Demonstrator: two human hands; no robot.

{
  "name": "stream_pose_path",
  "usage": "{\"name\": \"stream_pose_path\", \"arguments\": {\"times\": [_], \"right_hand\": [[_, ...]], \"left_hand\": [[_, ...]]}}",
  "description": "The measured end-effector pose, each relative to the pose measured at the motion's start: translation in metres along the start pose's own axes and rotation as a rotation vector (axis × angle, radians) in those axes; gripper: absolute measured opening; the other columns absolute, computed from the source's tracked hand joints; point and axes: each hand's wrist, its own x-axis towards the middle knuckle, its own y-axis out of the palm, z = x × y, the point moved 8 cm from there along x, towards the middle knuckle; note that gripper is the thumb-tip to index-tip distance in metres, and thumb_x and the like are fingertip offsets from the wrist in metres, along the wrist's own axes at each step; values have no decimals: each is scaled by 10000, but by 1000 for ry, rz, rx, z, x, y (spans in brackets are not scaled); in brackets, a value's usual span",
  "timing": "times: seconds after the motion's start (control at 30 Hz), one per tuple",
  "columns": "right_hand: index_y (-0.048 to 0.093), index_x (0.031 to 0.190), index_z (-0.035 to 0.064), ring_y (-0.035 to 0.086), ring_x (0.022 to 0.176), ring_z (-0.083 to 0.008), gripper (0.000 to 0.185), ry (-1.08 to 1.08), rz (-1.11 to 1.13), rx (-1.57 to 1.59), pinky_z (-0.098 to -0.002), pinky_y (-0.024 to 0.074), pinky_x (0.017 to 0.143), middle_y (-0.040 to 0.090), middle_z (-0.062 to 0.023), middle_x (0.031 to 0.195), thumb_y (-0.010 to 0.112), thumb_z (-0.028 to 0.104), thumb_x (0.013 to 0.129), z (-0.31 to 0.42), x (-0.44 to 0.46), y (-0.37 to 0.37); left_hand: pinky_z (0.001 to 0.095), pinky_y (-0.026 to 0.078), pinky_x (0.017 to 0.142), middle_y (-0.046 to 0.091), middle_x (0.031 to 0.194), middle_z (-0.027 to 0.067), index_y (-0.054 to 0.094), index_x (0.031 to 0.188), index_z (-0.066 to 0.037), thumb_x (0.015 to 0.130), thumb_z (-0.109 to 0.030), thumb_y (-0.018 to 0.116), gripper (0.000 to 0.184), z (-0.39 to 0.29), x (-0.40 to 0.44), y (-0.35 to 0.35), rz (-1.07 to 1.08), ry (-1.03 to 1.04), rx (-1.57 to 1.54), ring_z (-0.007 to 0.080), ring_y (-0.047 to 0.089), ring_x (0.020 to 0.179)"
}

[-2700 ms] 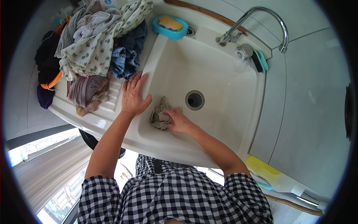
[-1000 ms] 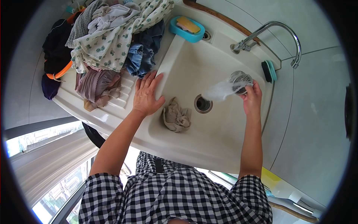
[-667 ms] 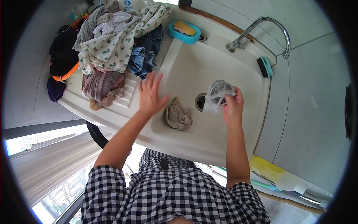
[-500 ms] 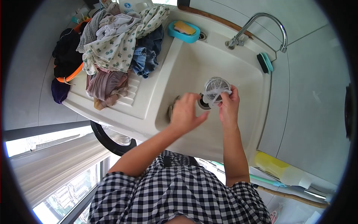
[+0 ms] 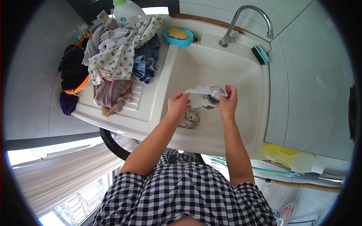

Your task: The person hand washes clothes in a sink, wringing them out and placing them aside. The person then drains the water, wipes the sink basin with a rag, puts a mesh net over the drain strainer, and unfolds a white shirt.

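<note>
Over the sink basin [image 5: 241,124], my right hand [image 5: 228,105] grips the rim of a round metal sink strainer [image 5: 216,98]. A thin white translucent mesh net [image 5: 197,98] spreads leftward from the strainer, partly across it. My left hand [image 5: 177,106] pinches the far end of this net between thumb and fingers, so it is drawn out between both hands. Below the strainer, part of the drain hole [image 5: 208,107] shows. A crumpled beige cloth [image 5: 190,119] lies in the basin beneath my left hand.
Left of the basin, clothes [image 5: 113,60] are heaped on the ribbed washboard and over an orange basin [image 5: 81,86]. At the back are a blue soap dish [image 5: 174,40] with a yellow bar, a curved faucet [image 5: 241,19] and a brush [image 5: 260,55]. A detergent bottle [image 5: 128,13] stands behind the clothes.
My left hand, blurred and apart from the net before, now holds its end and has pulled it out to the left. The beige cloth shows more. The view has shifted slightly.
</note>
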Motion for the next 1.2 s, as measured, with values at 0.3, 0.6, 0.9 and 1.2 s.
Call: {"name": "stream_pose_path", "arguments": {"times": [0.3,0.6,0.9,1.2], "right_hand": [[508,1131,104,569,727,-121,296,338,31,41,-264,458,472,585,-48,987,483,51,841,-61,-22,5],[503,1221,106,639,894,-234,337,874,387,607,-408,562,715,612,-84,1084,441,258,927,-103,-59,55],[431,1319,88,529,1159,-292,486,525,903,1450,-488,451,959,523,-120,1285,414,390,939,8,-78,70],[533,1203,93,584,1046,-235,426,480,1270,1493,-438,475,918,594,-100,1146,560,355,867,44,-69,59]], "left_hand": [[385,510,758,587,842,81,519,1065,-85,966,-255,396,233,-3,7,42,930,-201,-796,183,571,656],[240,481,502,558,1160,198,217,1441,-296,933,-472,428,578,-65,-69,93,956,-407,-672,201,579,675],[213,441,443,625,1005,186,351,1359,-135,925,-436,481,544,-72,-53,63,957,-387,-362,140,543,550],[187,344,451,589,705,30,652,942,-54,898,-364,584,320,-86,-5,57,811,-2,340,57,458,491]]}}
